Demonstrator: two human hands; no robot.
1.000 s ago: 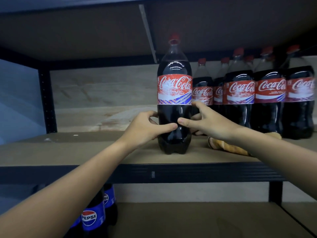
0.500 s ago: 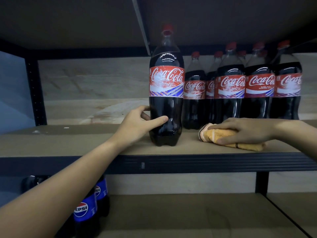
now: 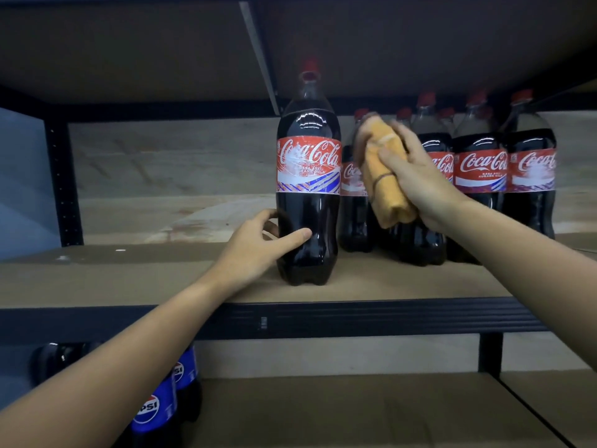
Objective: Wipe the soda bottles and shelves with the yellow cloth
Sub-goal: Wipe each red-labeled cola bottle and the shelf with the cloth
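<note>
Gripping the front bottle (image 3: 308,189) low, left hand (image 3: 255,250) fingers curled; right hand (image 3: 416,176) clutches yellow cloth (image 3: 384,176)

The cola bottle (image 3: 308,202) under the left fingers (image 3: 295,236) is near-black with a red cap and a red label in white script, banded white and striped blue below (the print looks scuffed). The cloth (image 3: 386,176) in the right fingers (image 3: 397,163) is yellow-orange. Behind them, more bottles (image 3: 478,189) repeat the red-and-white labels. The shelf (image 3: 129,279) is tan with a black edge; below the left fingers, blue-labelled Pepsi bottles (image 3: 153,412).
</note>
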